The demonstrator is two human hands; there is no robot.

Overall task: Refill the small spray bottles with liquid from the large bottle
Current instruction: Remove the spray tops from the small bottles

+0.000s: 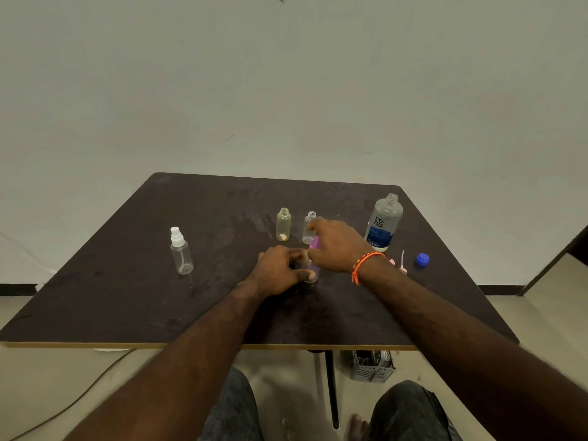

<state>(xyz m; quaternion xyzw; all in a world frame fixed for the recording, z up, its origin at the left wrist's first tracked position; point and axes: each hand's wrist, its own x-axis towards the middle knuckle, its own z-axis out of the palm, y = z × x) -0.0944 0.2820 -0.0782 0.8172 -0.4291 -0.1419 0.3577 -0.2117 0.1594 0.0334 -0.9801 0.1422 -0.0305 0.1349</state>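
A plain pale wall [286,90] is filling the upper half of the view, meeting a light floor [547,307] along a dark skirting strip. A dark brown square tabletop with a pale edge [127,297] is standing before the seated person, with a grey perforated basket [373,367] sitting on the floor beneath it.

The large clear bottle with a blue label [383,223] is standing uncapped near the table's far right corner, its blue cap [422,259] lying just beside it on the right. A clear spray bottle with a white pump top [180,251] is standing well apart on the left. Two open small bottles are standing near the middle: a yellowish bottle [283,224] and a clear bottle [309,226] partly hidden behind the right hand.

The left hand [281,272] is clenching the body of a small clear bottle with a purple top [313,265], holding it upright on the table. The right hand [335,246], with an orange thread band [362,265] at the wrist, is gripping that purple top from above.
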